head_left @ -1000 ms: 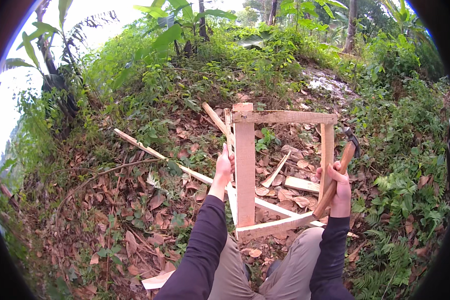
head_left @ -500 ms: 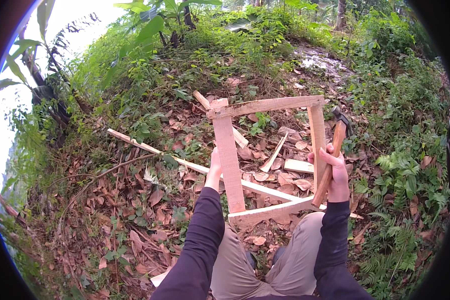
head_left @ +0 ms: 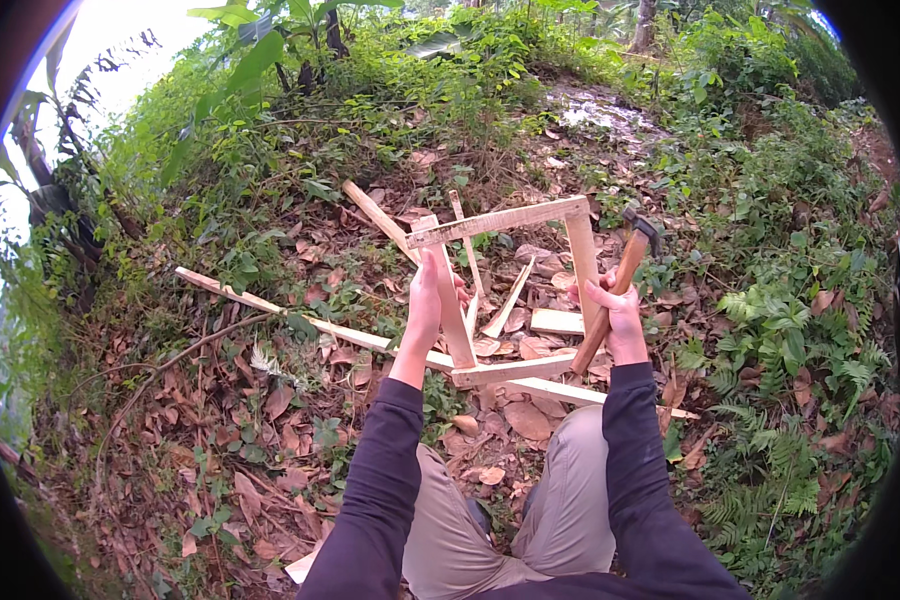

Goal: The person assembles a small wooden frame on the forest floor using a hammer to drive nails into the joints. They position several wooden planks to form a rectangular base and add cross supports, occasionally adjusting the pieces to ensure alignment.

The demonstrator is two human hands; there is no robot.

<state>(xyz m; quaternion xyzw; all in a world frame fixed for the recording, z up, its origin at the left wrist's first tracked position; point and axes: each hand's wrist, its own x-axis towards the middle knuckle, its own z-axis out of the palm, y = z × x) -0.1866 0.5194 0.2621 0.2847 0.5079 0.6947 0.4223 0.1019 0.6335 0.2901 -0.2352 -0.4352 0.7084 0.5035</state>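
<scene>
4-sided wooden frame (head_left: 500, 219) is up off the ground in front of the person's knees (head_left: 570, 470), tilted, top bar rising to the right. Left hand (head_left: 427, 305) is closed around the left upright, near the frame's upper left corner. Right hand (head_left: 620, 315) is closed around 2 things: the right upright and a hammer (head_left: 625, 268). Hammer's dark head points up, just beyond the frame's right edge; the wooden handle slants down to the lower right corner.

On the ground, 1 long strip (head_left: 355, 335) runs from the left side, past the frame's lower edge, to the right. 1 board (head_left: 378, 215) lies near the frame's upper left corner. 1 block (head_left: 557, 321) and 1 splinter (head_left: 510, 298) show through the frame opening; 1 thin stick (head_left: 470, 258) passes behind the top bar. 1 offcut (head_left: 302, 568) is beside the left sleeve (head_left: 370, 500). Dry leaves (head_left: 530, 420) lie around; ferns (head_left: 770, 500) grow at right.
</scene>
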